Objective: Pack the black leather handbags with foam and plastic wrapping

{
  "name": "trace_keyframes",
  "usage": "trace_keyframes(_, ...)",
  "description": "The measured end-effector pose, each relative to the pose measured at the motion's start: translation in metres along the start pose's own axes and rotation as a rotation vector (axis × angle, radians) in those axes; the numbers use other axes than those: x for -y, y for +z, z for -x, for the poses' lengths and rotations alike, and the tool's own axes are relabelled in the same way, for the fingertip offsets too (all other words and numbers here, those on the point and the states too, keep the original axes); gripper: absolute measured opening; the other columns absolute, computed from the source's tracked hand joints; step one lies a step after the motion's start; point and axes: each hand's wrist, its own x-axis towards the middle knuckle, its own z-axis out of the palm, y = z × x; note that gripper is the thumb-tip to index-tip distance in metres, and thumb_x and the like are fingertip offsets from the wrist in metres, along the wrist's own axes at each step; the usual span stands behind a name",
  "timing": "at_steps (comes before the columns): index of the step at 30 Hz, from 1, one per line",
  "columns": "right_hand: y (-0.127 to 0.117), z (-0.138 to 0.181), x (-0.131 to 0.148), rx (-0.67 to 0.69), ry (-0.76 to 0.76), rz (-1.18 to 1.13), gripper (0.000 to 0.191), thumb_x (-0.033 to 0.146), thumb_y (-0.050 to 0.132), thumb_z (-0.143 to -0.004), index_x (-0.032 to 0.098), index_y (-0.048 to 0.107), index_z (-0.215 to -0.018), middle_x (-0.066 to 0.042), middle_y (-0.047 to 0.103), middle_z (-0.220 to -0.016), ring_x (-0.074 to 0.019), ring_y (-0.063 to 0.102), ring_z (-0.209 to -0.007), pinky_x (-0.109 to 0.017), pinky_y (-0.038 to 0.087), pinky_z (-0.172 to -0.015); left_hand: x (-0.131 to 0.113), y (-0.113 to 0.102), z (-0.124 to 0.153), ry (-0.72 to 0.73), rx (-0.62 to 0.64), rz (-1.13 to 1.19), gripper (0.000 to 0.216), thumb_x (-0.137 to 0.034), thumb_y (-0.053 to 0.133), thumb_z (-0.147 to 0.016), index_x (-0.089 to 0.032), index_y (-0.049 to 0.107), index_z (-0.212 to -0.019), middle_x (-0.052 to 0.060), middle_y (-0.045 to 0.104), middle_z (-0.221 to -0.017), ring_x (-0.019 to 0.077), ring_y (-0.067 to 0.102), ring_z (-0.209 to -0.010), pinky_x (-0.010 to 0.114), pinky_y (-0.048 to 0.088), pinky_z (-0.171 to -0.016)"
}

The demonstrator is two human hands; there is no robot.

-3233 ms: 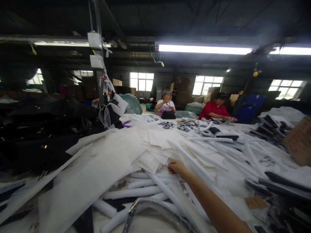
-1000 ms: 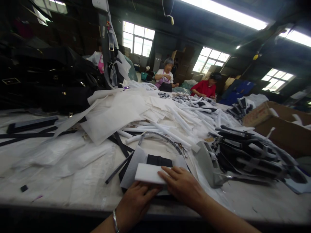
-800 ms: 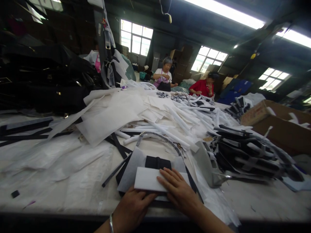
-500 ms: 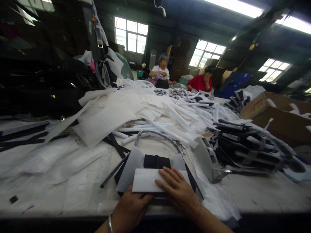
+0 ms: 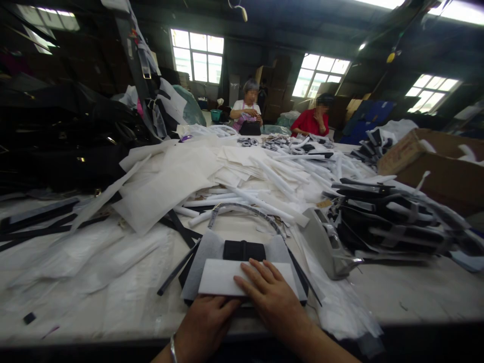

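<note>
A black handbag (image 5: pixel 185 280) lies on the table in front of me, its wrapped handle (image 5: pixel 247 205) arching away. Grey-white padding covers much of it, and a black flap with a strap (image 5: pixel 244 250) shows in the middle. Across its near part is a white foam sheet (image 5: pixel 217 277). My left hand (image 5: pixel 206 322) is closed at the sheet's near left edge, some fingertips hidden beneath it. On top of the sheet, my right hand (image 5: pixel 270 295) lies flat with fingers stretched out; its thumb is hidden.
A tape dispenser (image 5: pixel 327 247) stands to the right, before a pile of black wrapped parts (image 5: pixel 385 222). White sheets (image 5: pixel 170 186) and strips heap up beyond the bag. Black bags (image 5: pixel 56 136) fill the left, a cardboard box (image 5: pixel 427 161) the right. Two people sit across the table.
The foam sheet has shifted slightly left and toward me on the bag. My right hand has slid a little left with it; my left hand stays at the near edge.
</note>
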Motion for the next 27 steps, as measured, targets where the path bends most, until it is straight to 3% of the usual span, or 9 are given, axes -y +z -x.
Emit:
trace_keyframes(4,-0.001,0.006,-0.003,0.078,0.010,-0.049,0.054,0.018,0.049,-0.094,0.028,0.040,-0.146,-0.005,0.040,-0.154,-0.0333,0.036,-0.140,-0.063,0.031,-0.111,-0.001,-0.003,0.001,0.005,0.024,0.020,0.065,-0.006,0.055,-0.081,-0.032,0.046,-0.140,0.004,0.070,-0.114,0.0252,0.068,-0.097,0.043,0.056,-0.088)
trace_keyframes(9,0.005,0.014,-0.010,0.079,-0.016,-0.054,0.057,0.033,0.049,-0.097,0.030,0.031,-0.151,-0.005,0.034,-0.157,-0.0340,0.030,-0.143,-0.064,0.030,-0.110,0.002,-0.004,0.003,0.070,-0.031,0.029,0.063,-0.005,0.051,-0.083,-0.027,0.046,-0.141,0.005,0.070,-0.117,0.0235,0.068,-0.099,0.038,0.057,-0.088)
trace_keyframes(15,0.014,0.018,-0.011,0.045,-0.029,-0.046,0.056,0.031,0.049,-0.097,0.032,0.032,-0.151,-0.005,0.035,-0.156,-0.0333,0.031,-0.143,-0.062,0.029,-0.111,0.006,-0.007,0.008,0.195,-0.212,0.012,0.045,-0.005,0.046,-0.088,-0.016,0.056,-0.131,0.009,0.073,-0.110,0.0213,0.070,-0.095,0.033,0.058,-0.085)
trace_keyframes(22,0.017,0.019,-0.010,0.021,-0.007,-0.088,0.056,0.028,0.052,-0.095,0.033,0.035,-0.148,-0.003,0.035,-0.157,-0.0309,0.030,-0.144,-0.060,0.024,-0.115,-0.020,-0.040,0.003,0.254,-0.449,-0.010,0.026,-0.005,0.056,-0.086,-0.012,0.067,-0.108,0.010,0.075,-0.097,0.0183,0.071,-0.089,0.027,0.059,-0.084)
trace_keyframes(25,0.015,0.016,-0.007,0.016,0.010,-0.144,0.054,0.026,0.051,-0.095,0.030,0.038,-0.147,-0.005,0.039,-0.154,-0.0304,0.030,-0.144,-0.061,0.024,-0.115,-0.029,-0.037,-0.019,0.192,-0.386,0.000,0.036,-0.009,0.052,-0.091,-0.012,0.059,-0.126,0.013,0.070,-0.117,0.0193,0.068,-0.105,0.028,0.057,-0.091)
trace_keyframes(27,0.013,0.014,-0.007,0.004,0.026,-0.206,0.052,0.024,0.050,-0.095,0.026,0.040,-0.146,-0.007,0.043,-0.152,-0.0292,0.030,-0.144,-0.060,0.022,-0.116,-0.027,-0.027,-0.033,0.124,-0.282,0.002,0.044,-0.015,0.046,-0.097,-0.013,0.046,-0.140,0.016,0.056,-0.139,0.0221,0.057,-0.125,0.033,0.052,-0.101)
